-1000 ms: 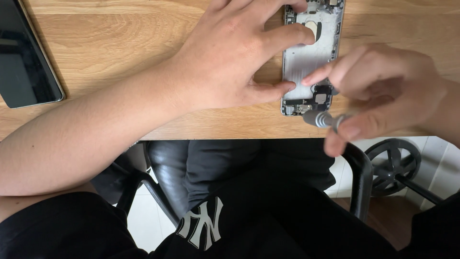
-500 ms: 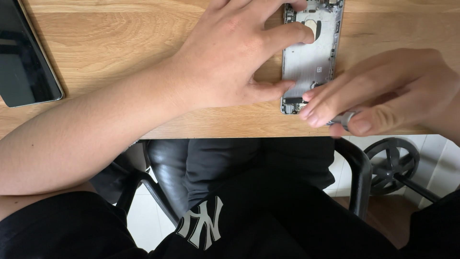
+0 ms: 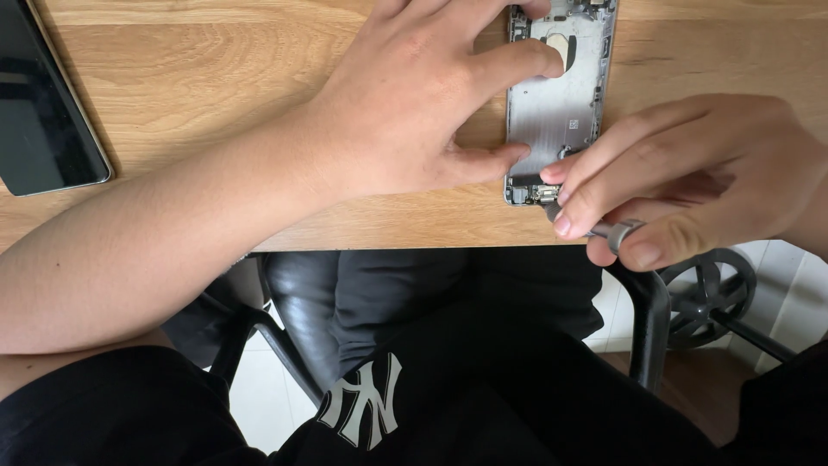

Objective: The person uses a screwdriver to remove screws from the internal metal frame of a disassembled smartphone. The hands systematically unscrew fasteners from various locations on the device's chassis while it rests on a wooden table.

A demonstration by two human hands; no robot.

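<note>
Wooden desk [image 3: 216,78]: pale oak grain, the largest thing in view; every place below is told from the opened phone shell lying on it.
Black chair [image 3: 345,302]: below the shell, past the desk's near edge, under the person's dark clothes.
Dark tablet [image 3: 43,103]: far left of the shell, flat on the wood, untouched.
Left hand [image 3: 414,103]: spread wide over the shell's left side, forefinger pressing near its round opening, thumb braced at its lower left rim; it sits as it did a second ago.
Right hand [image 3: 690,173]: fingers drawn narrow, pinching a small tool at the shell's lower right corner. A second ago this hand was lifted and looser; it has since closed in low over that corner.
Opened phone shell [image 3: 556,112]: silver, back down, at the desk's near edge, small parts showing along its bottom end.
Small screwdriver [image 3: 608,231]: grey knurled handle just below the shell; its tip is hidden by fingers, so contact cannot be told.
Meaning: the tool seems now set to the bottom-end parts.
</note>
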